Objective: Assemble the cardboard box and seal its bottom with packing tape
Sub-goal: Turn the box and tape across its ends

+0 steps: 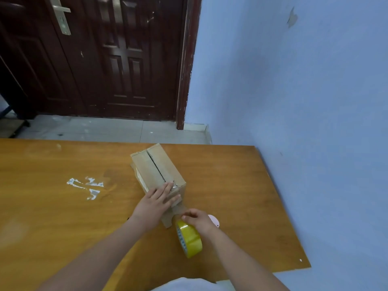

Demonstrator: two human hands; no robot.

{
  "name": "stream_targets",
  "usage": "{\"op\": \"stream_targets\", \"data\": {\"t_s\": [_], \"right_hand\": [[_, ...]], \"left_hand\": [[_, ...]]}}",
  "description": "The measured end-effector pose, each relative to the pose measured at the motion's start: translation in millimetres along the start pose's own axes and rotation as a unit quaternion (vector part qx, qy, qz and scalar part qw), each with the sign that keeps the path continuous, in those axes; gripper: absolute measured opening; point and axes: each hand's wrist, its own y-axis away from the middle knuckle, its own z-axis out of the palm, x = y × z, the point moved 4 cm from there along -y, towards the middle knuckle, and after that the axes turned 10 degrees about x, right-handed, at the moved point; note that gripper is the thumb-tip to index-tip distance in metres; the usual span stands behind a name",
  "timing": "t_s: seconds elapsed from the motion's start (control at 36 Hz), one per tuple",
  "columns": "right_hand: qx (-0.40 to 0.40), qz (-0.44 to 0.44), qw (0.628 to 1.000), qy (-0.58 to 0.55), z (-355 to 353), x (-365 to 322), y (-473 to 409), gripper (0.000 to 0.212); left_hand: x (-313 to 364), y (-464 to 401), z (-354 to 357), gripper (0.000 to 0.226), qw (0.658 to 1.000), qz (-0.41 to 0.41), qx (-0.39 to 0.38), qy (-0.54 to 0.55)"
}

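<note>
Tan cardboard box (pixel 157 169), yellow tape roll (pixel 189 238), orange-brown wooden table (pixel 63 206), dark brown door (pixel 94 59), blue wall (pixel 294 80).

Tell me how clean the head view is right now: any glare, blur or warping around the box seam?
Head view: wide-angle warping bends the table edge and door frame; lighting soft and even, shadows faint; the seam on the cardboard box reads clearly; slight softness on the left hand and right hand; a glossy highlight on the tape roll; tape scraps on the table glint white.
</note>
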Motion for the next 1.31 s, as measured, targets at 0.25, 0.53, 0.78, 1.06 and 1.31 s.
{"op": "stream_targets", "data": {"t_s": [0.25, 0.53, 0.78, 1.06, 1.31], "right_hand": [[0.009, 0.01, 1.0, -0.01, -1.9, 1.8, 6.2, 0.017], [0.004, -0.007, 1.0, -0.015, -3.5, -1.4, 13.6, 0.004], [0.016, 0.006, 1.0, -0.006, -5.1, 0.7, 17.0, 0.013], [0.008, 0.012, 1.0, 0.006, -4.6, -2.0, 18.2, 0.011], [0.006, 0.011, 1.0, 0.003, -5.5, -1.2, 20.3, 0.011]], "left_hand": [[1.5, 0.5, -4.8, 0.075, 1.0, -0.029, 0.003, -0.006], [4.3, -1.0, 3.9, 0.073, 0.994, 0.004, 0.022, -0.104], [7.6, -1.6, 7.7, 0.069, 0.987, 0.034, -0.002, -0.159], [3.4, 0.8, 5.0, 0.078, 0.998, -0.003, 0.031, -0.052], [-10.9, 3.6, -11.8, 0.084, 0.995, -0.004, 0.047, 0.087]]}}
